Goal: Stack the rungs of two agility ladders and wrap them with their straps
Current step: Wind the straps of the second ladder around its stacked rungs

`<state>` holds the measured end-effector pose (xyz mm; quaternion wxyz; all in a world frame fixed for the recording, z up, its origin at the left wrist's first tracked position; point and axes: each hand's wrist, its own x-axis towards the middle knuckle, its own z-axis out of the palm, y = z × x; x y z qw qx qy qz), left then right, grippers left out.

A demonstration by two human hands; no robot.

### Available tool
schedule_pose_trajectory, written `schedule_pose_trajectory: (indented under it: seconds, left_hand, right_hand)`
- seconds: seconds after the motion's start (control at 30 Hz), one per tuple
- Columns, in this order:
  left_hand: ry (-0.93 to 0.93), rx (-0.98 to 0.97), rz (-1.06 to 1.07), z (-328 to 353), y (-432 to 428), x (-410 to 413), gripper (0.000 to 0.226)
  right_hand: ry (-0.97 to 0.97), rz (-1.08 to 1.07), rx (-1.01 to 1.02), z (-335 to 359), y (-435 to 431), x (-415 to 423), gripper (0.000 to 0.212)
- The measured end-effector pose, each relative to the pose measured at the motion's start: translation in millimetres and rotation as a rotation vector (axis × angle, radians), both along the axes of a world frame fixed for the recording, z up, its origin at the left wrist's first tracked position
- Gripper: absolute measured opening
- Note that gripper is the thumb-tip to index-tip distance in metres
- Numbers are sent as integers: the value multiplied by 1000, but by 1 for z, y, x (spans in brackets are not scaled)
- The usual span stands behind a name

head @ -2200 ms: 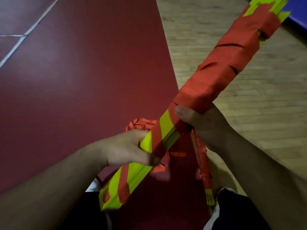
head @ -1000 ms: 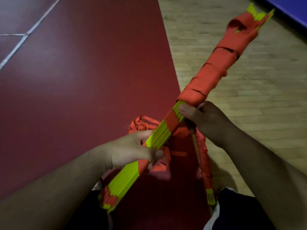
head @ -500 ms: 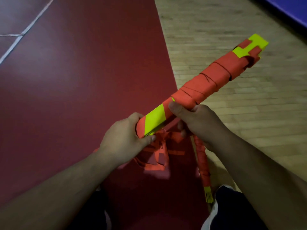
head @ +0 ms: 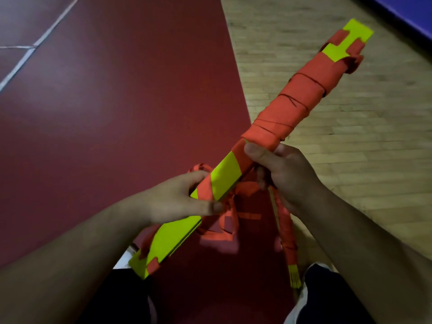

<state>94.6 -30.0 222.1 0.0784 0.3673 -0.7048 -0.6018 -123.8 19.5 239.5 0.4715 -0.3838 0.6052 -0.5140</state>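
As it is seen from the head: one long bundle of yellow rungs (head: 225, 180) is held up over the floor, tilted from near left to far right.
Strap: the far half of the bundle is covered by turns of orange strap (head: 292, 106); the near half is mostly bare, with one orange band across it.
Left hand: the left hand (head: 177, 199) is closed round the middle of the bundle, with the thumb laid along its near edge.
Right hand: the right hand (head: 287, 174) is closed round the bundle just where the wrap ends, and the strap edge is pressed down by the thumb.
Loose strap: a messy heap of loose strap (head: 224, 230) is seen under the bundle, on the red floor (head: 117, 113).
Other piece: a long thin orange piece (head: 288, 242) with a yellow end is seen by the right knee; whether it is the second ladder cannot be told.
What could go wrong: if the right thumb is lifted, the last turn could go slack and the wrap could come undone. The bare near end could be fanned out, as little is tied there. A knot could be made if the heap is pulled fast.
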Motion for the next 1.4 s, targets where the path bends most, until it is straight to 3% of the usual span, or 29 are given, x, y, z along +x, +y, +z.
schedule_pose_trajectory:
  seconds: [0.1,0.2,0.3,0.4,0.47,0.6,0.7,0.83,0.9,1.07,1.2,1.3,1.4]
  left_hand:
    - [65,192,-59,-2,3,4,40]
    - [197,448,-78,-3,5,8,50]
    - [225,586,-137,-4,7,10,57]
    - [218,506,-162,-4,9,6,30]
    - [186,387,-164,-3,10,3,36]
    - [139,277,-92,-3,6,-1,32]
    - [76,175,-20,-6,4,-2,33]
    - [-16,-18,83,-11,5,-6,19]
    - [-46,-119,91,-10,6,-8,22]
    - [-281,-414,175,-10,11,-10,51]
    - [-241,-332,88,-3,11,-10,47]
    - [-112,-138,43,6,4,-4,54]
    - [-18,84,-160,6,3,0,62]
  right_hand:
    - [-13,77,-39,2,0,1,38]
    - [-46,151,-82,5,0,1,37]
    - [-99,213,-84,5,0,2,31]
    - [-23,236,-78,4,1,0,45]
    - [122,256,-69,7,1,-2,61]
    - [313,305,25,17,1,-9,71]
    - [385,345,81,20,1,-14,60]
    - [396,402,120,21,2,-13,29]
    - [384,412,122,18,3,-11,26]
    - [399,210,158,8,6,3,52]
    - [286,45,90,4,6,7,47]
    - [239,98,21,8,5,6,40]
    - [217,192,-44,9,6,7,34]
